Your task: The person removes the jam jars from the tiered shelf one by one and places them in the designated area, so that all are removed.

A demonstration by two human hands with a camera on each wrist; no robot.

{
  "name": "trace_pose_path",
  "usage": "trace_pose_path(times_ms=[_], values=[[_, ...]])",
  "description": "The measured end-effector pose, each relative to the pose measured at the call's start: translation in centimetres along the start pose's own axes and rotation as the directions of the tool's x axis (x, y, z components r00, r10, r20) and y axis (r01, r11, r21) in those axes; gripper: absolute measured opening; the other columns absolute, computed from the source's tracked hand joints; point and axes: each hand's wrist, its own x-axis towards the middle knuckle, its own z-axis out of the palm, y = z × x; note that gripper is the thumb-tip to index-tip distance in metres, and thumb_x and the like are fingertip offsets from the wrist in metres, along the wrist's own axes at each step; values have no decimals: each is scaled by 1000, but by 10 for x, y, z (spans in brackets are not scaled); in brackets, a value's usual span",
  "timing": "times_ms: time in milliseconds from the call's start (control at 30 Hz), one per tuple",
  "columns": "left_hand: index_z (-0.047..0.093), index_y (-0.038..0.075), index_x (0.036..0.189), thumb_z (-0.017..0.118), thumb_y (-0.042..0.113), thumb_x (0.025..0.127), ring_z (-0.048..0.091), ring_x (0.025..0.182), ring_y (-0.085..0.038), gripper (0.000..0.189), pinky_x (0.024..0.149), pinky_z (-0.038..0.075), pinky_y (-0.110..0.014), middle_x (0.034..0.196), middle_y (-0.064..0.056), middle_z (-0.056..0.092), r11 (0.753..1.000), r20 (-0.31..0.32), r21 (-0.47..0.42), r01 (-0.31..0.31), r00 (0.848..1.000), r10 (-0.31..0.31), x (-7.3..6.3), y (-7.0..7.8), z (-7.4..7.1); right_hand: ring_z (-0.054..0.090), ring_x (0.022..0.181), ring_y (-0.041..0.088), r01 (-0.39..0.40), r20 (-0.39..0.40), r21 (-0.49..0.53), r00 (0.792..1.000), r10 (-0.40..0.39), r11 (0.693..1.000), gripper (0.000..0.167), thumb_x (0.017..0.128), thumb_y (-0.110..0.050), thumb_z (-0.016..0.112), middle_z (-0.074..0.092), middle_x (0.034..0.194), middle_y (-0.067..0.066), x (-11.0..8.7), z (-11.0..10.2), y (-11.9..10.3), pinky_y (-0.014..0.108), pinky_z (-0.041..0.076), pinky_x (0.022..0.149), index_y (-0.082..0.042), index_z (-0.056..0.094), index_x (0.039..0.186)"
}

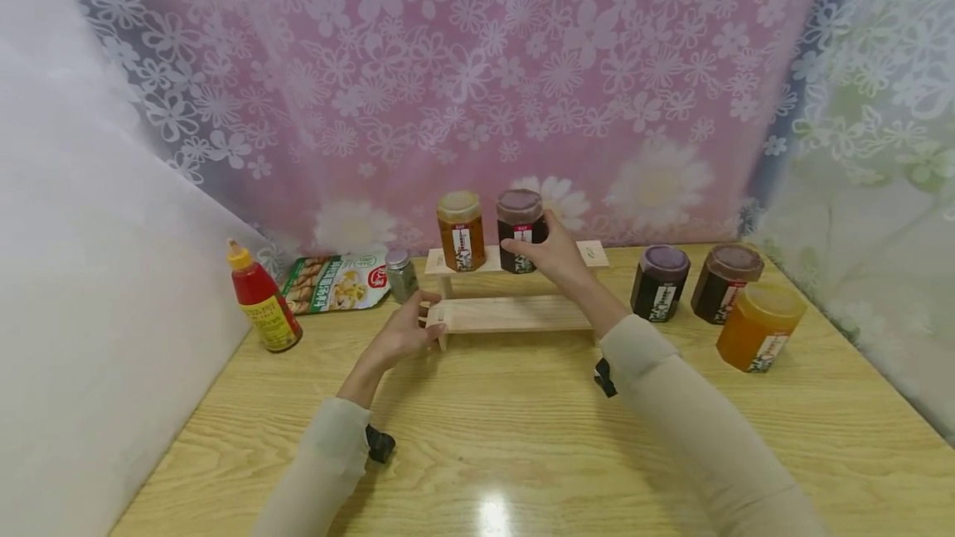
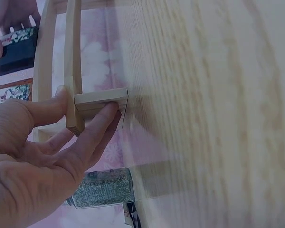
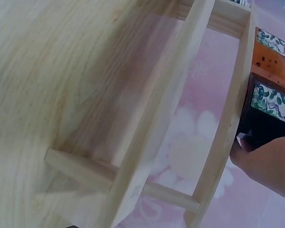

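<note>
Lots of stuff on this wooden table point(image 1: 462, 437): a red sauce bottle point(image 1: 266, 305) stood near the left edge, a green packet point(image 1: 339, 282) lay toward the back left corner, and a little spice jar point(image 1: 401, 277) sat just beside the rack, close to the left hand. Over toward the right edge were a purple-lidded jar point(image 1: 660, 282), a brown-lidded jar point(image 1: 719, 282) and an orange jar point(image 1: 757, 330) in front of it.

The wooden rack point(image 1: 515, 313) stood toward the back edge with an amber jar point(image 1: 462, 234) on its upper board, left end. The dark jar point(image 1: 520, 226) was upright at that same board, just right of the amber one, with the right hand point(image 1: 559, 259) gripping it: thumb across the front, fingers round its right side. Couldn't tell if its base fully rested.

Left hand point(image 1: 405, 330) pinched the lower board's left end, thumb on the board, fingers underneath. The right arm reached diagonally past the rack's right end.
</note>
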Motion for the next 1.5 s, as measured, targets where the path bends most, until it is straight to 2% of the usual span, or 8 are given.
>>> trace_pose_path(times_ms=[167,300,700,867,1167,1300,1400,1500], values=[[45,3,150,66,6,102,64,108,-36,53,81,61,-42,132,-28,56,1000,-20,13,1,1000,-1,2,1,-1,53,135,34,3,-25,-9,1000,-3,1000,75,90,-36,83,56,146,13,-10,-6,3,56,47,110,-17,45,151],[46,1,149,67,6,101,64,109,-37,53,80,61,-40,131,-29,57,1000,-34,18,-9,999,9,2,1,-2,55,132,33,45,-49,-9,998,-46,999,74,88,-36,85,59,142,12,-18,-10,6,56,48,108,-19,48,150],[46,5,150,67,9,102,61,117,-38,53,85,59,-42,135,-27,55,999,-30,32,3,1000,-2,1,-1,-1,51,136,31,59,3,16,998,-59,998,76,88,-30,87,57,145,11,-38,-25,7,56,44,111,-16,49,152],[46,4,150,67,8,102,62,114,-37,53,83,60,-42,135,-27,55,1000,-23,19,6,1000,-5,1,1,-1,47,141,31,24,14,30,1000,-24,999,80,88,-29,87,53,149,11,-46,-33,5,56,42,113,-17,45,155],[46,5,150,67,8,102,62,114,-38,52,81,60,-40,135,-28,55,1000,-23,7,2,1000,-2,1,1,-1,45,139,31,-60,27,200,998,56,978,81,90,-15,84,49,152,15,-63,-42,1,49,40,111,-12,40,157],[46,5,150,67,8,102,62,115,-38,52,82,60,-40,136,-28,55,1000,-23,9,6,1000,-5,2,1,-1,28,153,33,-125,17,182,992,124,975,91,90,-21,85,35,165,13,-70,-49,5,57,29,121,-15,32,163],[47,5,150,67,7,101,62,115,-38,53,81,60,-40,135,-28,55,1000,-22,10,10,1000,-10,2,0,0,19,157,34,-141,7,150,990,142,979,92,88,-24,86,33,166,13,-76,-54,8,61,21,124,-16,34,163],[46,5,150,67,8,102,62,115,-38,53,81,60,-40,135,-27,55,1000,-20,11,9,1000,-9,2,0,0,25,155,34,-126,8,123,992,126,984,89,88,-25,86,41,161,15,-82,-59,11,61,22,124,-14,37,161]])
